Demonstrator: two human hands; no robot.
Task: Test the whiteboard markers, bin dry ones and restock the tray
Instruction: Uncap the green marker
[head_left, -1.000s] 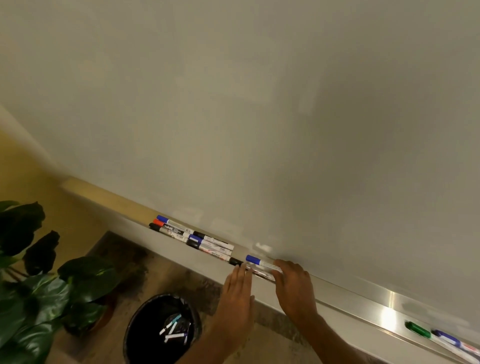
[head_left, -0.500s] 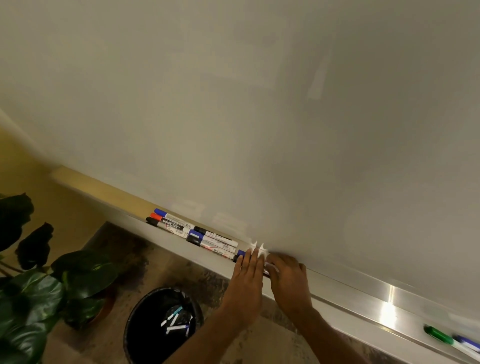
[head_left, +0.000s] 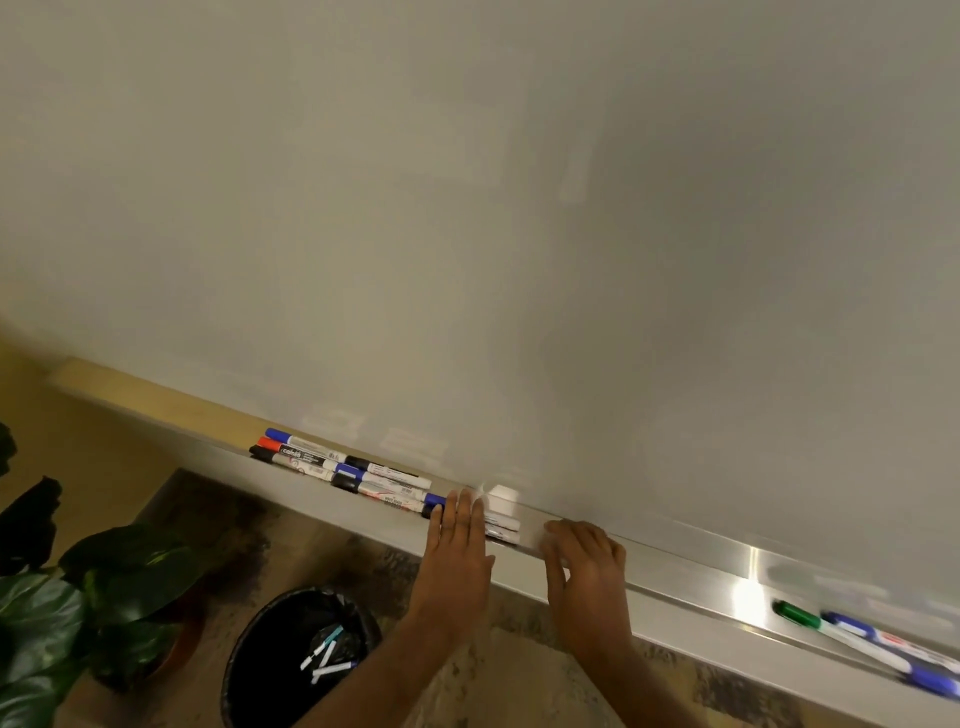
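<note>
Where the left hand (head_left: 460, 540) rests: it is laid flat over a pair of markers (head_left: 501, 525) in the tray (head_left: 675, 569), fingers straight and pressed together; nothing is pinched.
Right hand (head_left: 584, 564): it is set on the tray's front edge just right of the pair, fingers loosely bent and thumb hung over the lip. Nothing is seen held, though the fingertips are blurred.
Pair: the capped ends, one blue and one dark, are shown left of the left fingers and the white barrels right of them. The barrel ends are found between the two hands, just apart from the right one.
Long axis: the pair is laid along the tray, parallel to the lower edge of the board (head_left: 467, 208), caps toward the row.
Row (head_left: 337, 462): more markers are packed side by side further left in the tray. Whether its near end touches the pair cannot be told.
Nearer hand: the left, which is on the pair; the right is only beside it.
Step judged: restocking, with the pair squared to the row. Any slide would be made leftward along the tray, for which the flat left hand is best placed.
Far markers (head_left: 797, 613): a green-capped one and others are seen well to the right in the tray.
Bin (head_left: 249, 654): it is stood on the floor below the tray, left of the arms, with a few discards (head_left: 324, 657) inside.
Plant (head_left: 104, 597): it is stood left of the bin.
</note>
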